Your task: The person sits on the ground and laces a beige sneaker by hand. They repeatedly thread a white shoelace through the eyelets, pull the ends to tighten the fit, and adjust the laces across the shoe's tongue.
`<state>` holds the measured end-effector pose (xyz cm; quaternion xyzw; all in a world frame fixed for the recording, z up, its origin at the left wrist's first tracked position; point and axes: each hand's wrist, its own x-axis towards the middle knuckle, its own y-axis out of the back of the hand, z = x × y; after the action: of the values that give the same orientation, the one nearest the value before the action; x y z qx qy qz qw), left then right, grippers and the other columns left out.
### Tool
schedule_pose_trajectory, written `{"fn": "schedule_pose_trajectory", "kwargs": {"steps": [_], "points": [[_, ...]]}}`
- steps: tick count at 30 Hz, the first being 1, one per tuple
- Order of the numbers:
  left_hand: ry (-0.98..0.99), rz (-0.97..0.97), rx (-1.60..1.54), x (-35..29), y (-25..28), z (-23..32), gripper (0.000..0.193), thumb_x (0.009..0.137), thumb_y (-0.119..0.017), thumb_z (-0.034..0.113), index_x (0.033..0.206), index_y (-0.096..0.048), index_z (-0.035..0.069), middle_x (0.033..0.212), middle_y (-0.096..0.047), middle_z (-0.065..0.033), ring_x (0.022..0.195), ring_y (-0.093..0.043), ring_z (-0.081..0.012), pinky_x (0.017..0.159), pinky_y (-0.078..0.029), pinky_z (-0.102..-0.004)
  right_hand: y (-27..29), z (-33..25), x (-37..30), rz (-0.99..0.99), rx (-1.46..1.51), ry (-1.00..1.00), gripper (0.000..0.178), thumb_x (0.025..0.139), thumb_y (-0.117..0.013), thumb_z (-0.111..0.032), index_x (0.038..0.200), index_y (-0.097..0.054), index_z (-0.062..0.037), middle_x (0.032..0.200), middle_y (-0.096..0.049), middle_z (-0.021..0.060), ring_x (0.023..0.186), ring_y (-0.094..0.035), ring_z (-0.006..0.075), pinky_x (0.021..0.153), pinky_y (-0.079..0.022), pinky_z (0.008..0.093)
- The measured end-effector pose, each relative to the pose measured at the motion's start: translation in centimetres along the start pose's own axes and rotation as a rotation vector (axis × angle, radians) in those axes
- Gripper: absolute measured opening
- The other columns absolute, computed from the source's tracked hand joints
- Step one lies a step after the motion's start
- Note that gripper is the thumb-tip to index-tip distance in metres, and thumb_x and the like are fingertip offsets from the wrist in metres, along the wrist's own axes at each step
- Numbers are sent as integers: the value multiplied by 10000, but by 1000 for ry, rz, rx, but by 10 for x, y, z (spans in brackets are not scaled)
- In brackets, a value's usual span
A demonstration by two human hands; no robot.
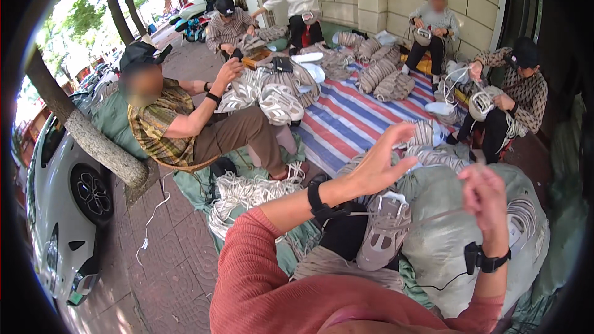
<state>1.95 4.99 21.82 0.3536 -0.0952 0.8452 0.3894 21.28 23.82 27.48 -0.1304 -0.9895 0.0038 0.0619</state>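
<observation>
A grey-and-white sneaker (pixel 378 240) rests toe down on my dark-clad leg, a lace threaded through its upper eyelets. My left hand (pixel 376 170) is raised above and beyond the shoe, fingers stretched out and thumb apart, with nothing visible in it. To the right, my right hand (pixel 484 196) is lifted with its fingers closed, somewhat smeared by motion. A pale flat shoelace (pixel 436 217) runs taut from the sneaker toward this hand, which appears to grip it; the very end is hidden. Both wrists wear black straps.
A large pale sack (pixel 439 260) bulges at my right. White lace bundles (pixel 244 195) lie at left on green sheeting. Beyond spreads a striped tarp (pixel 340 123) with shoe bundles (pixel 380 74). Several co-workers sit around it, one nearby at left (pixel 164 111). A tree trunk (pixel 105 148) and parked car (pixel 71 210) stand farther left.
</observation>
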Motion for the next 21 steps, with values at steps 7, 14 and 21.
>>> {"fn": "schedule_pose_trajectory", "kwargs": {"steps": [7,14,21], "points": [[357,-466,743,-181,-11,-158,417,892,-621,414,980,-567,10,910,-601,-176,944,-575,-381,857,-429,-465,189,55,-148,982,298,76,240,1031,-474,-248,1109,-604,-62,607,-267,-102,473,-206,2,394,-184,190],[892,-363,-518,-172,10,-115,175,953,-571,190,880,-622,40,730,-600,-17,663,-596,-81,547,-417,-211,345,254,-375,1046,633,-73,409,1035,-434,-177,1424,-413,-49,945,-666,-11,797,-626,56,737,-543,218],[439,699,-1097,-258,206,-36,123,958,-536,148,963,-582,33,807,-575,2,562,-451,-36,420,-398,-164,259,320,-373,1128,661,-156,362,1006,-454,-117,1362,-498,-69,746,-534,-84,539,-365,11,438,-307,162]]}}
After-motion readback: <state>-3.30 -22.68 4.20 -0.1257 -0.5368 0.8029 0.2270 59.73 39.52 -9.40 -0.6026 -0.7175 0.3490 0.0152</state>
